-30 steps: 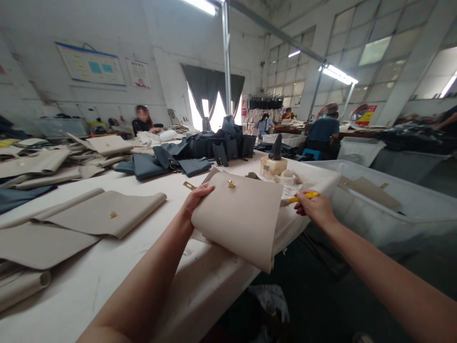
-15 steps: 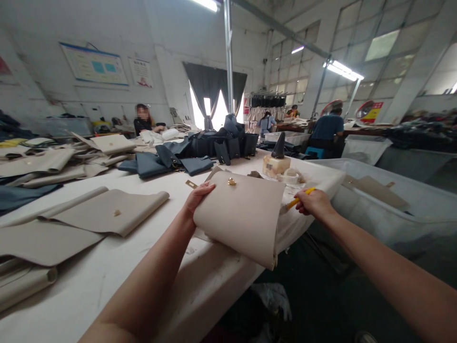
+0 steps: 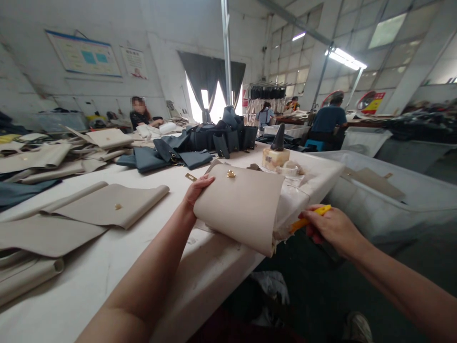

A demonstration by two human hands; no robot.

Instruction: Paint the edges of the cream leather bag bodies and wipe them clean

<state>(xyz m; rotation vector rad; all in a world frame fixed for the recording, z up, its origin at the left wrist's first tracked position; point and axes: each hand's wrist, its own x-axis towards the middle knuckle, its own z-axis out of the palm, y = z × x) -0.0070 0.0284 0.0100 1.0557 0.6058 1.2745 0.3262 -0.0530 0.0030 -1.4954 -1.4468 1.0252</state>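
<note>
Well, head camera, and straight to the hands. Left hand (image 3: 197, 191) in a narrow grip on the edge of a curved beige leather panel (image 3: 237, 209), with the panel held just over the white-covered worktable (image 3: 107, 271) and its lower corner near the table's edge. Small gold clasp (image 3: 231, 174) on the panel's upper part, and a brass strip (image 3: 190, 177) on the table just beside it. Right hand (image 3: 333, 229) out past the table edge, closed around a yellow-handled tool (image 3: 310, 219), with the tool's tip toward the panel's underside. Farther left on the table, more beige panels (image 3: 107, 205) with gold studs; beyond them, dark blue bag pieces (image 3: 150, 159). Past the held panel, a cream block (image 3: 275, 157) topped by a black cone (image 3: 277, 138). To the right, a translucent plastic bin (image 3: 357, 209) with a beige piece (image 3: 374, 183) inside. Far back, a seated person (image 3: 140, 113) and a person in a blue shirt (image 3: 326, 119).
</note>
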